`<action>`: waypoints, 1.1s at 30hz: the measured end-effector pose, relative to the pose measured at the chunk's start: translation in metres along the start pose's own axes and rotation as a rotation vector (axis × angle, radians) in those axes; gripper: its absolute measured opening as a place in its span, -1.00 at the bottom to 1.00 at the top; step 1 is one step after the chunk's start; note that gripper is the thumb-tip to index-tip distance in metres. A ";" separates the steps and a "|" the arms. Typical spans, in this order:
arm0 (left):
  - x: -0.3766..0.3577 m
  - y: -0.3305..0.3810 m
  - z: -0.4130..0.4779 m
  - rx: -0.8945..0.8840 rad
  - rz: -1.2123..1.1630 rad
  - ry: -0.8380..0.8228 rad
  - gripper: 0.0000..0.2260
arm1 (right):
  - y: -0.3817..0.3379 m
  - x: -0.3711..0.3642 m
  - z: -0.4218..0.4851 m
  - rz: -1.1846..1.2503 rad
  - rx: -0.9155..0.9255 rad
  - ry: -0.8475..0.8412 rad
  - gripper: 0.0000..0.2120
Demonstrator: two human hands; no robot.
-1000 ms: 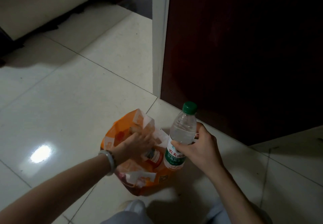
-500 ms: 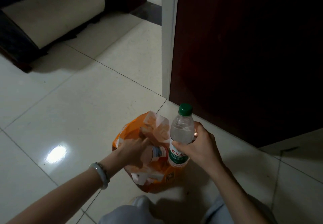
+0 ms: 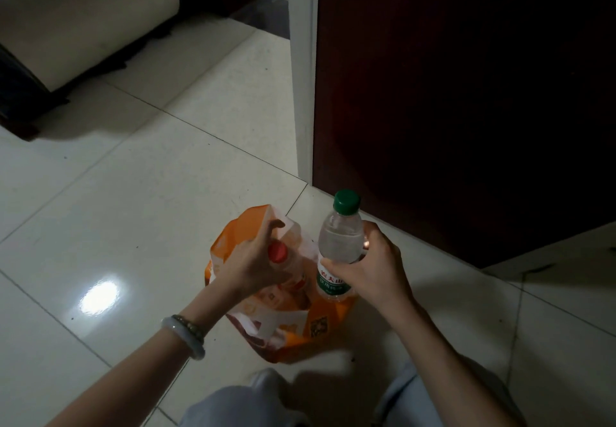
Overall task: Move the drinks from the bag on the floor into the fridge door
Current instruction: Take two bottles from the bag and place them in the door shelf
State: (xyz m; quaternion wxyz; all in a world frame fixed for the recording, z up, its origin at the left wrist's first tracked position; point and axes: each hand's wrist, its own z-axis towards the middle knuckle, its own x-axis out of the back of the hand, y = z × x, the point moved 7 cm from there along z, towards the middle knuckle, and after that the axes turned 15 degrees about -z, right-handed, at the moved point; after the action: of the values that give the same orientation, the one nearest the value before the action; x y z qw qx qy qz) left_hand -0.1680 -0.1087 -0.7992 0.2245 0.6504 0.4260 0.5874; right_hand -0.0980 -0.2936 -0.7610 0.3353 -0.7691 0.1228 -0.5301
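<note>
Hand (image 3: 373, 265) grips green-labelled water bottle (image 3: 340, 246), writing illegible.

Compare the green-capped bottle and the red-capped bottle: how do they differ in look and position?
The green-capped bottle is clear with a green label and is mostly out of the orange bag, gripped by the right hand. The red-capped bottle sits lower, inside the bag, largely hidden by the left hand gripping it. Both are capped and roughly upright.

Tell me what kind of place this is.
Probably a room in a home: glossy pale floor tiles, a dark red door panel that may be the fridge, and an orange shopping bag set down.
</note>
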 end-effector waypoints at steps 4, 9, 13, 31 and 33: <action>0.017 0.023 0.000 -0.040 -0.137 0.060 -0.35 | -0.004 0.006 -0.003 0.107 -0.049 0.054 -0.46; 0.074 0.107 -0.010 -0.105 0.077 0.027 -0.47 | -0.035 0.058 -0.027 0.149 -0.095 0.152 -0.36; 0.137 0.201 -0.037 -0.135 0.107 0.005 -0.50 | -0.103 0.141 -0.062 0.133 -0.062 0.099 -0.38; 0.298 0.716 -0.201 -0.594 0.223 -0.382 -0.54 | -0.320 0.570 -0.309 0.116 -0.156 0.296 -0.43; 0.292 0.752 -0.210 -0.636 0.198 -0.412 -0.53 | -0.321 0.602 -0.337 0.134 -0.164 0.356 -0.52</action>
State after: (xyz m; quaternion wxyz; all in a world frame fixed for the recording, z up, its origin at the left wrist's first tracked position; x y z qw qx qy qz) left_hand -0.1662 -0.3168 0.0079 0.4380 0.6907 0.1037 0.5661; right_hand -0.2083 -0.5115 -0.0405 0.2791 -0.6782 0.2734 -0.6224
